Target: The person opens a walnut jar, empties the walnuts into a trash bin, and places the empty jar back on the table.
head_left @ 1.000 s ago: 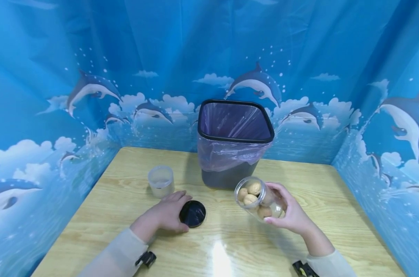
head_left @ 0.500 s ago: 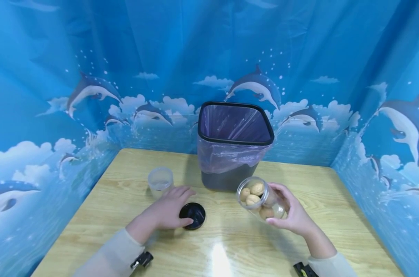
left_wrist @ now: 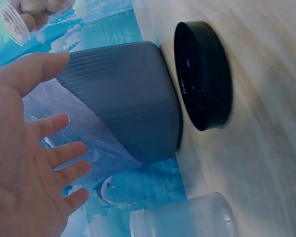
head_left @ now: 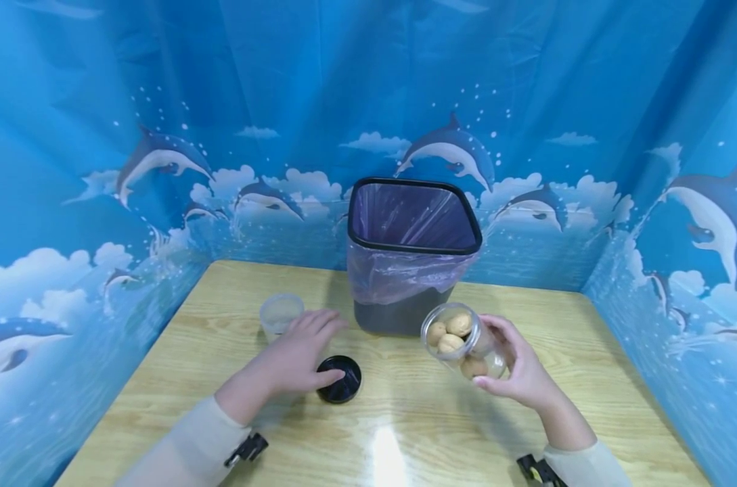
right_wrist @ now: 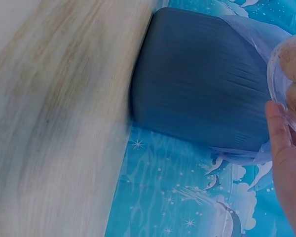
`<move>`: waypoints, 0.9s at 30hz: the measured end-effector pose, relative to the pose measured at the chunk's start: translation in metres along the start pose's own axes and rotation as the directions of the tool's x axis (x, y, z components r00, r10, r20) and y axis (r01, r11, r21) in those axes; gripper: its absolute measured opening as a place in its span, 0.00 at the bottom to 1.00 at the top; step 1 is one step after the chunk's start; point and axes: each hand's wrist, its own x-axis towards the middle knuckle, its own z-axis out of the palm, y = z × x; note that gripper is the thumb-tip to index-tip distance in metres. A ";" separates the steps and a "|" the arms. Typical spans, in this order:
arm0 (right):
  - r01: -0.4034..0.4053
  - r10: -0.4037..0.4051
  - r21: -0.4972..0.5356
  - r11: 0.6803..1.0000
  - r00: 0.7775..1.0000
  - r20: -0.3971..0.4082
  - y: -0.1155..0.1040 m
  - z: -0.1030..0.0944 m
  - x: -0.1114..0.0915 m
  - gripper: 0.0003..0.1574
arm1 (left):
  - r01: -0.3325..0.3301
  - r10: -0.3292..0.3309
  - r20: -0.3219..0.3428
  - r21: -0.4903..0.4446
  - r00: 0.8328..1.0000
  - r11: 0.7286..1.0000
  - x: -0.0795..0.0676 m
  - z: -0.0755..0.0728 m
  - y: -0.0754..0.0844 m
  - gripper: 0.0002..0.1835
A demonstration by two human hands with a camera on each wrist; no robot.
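My right hand (head_left: pixel 526 379) grips a clear plastic jar (head_left: pixel 497 365) tilted with its open mouth toward the left and up. Several walnuts (head_left: pixel 459 325) lie inside it. In the right wrist view the fingers wrap the side of the jar, close to its rim. My left hand (head_left: pixel 292 355), fingers spread and holding nothing, hovers above the table beside a round black lid (head_left: pixel 346 389). The lid lies with its hollow side up, and the thumb overlaps it in the head view. The left wrist view shows the open palm apart from the lid (left_wrist: pixel 207 74).
A grey trash bin (head_left: pixel 398 311) with a purple liner stands at the back middle, just behind the jar. A translucent empty container (head_left: pixel 279 314) stands behind my left hand, partly hidden by it. Dolphin-print curtain (head_left: pixel 319 101) encloses the wooden table (head_left: pixel 435 439) at back and sides.
My left hand has released the black lid and lifted off it, leaving it on the table. My right hand has shifted the walnut jar slightly rightward and up.
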 end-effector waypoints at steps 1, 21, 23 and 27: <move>0.006 -0.006 0.005 1.000 1.000 -0.003 0.000 0.000 0.000 0.60 | -0.004 0.004 -0.008 -0.006 1.000 1.000 0.001 -0.002 0.001 0.45; 0.049 -0.045 0.054 0.997 0.997 -0.067 -0.006 -0.010 0.007 0.59 | 0.060 -0.050 -0.228 0.036 0.972 0.998 0.024 -0.031 0.011 0.40; 0.047 -0.043 0.051 0.998 0.997 -0.071 -0.006 -0.011 0.007 0.59 | 0.064 -0.050 -0.247 0.049 0.968 0.997 0.026 -0.034 0.011 0.41; 0.047 -0.043 0.050 0.998 0.996 -0.080 -0.006 -0.014 0.008 0.59 | 0.069 -0.051 -0.289 0.050 0.956 0.996 0.031 -0.040 0.010 0.42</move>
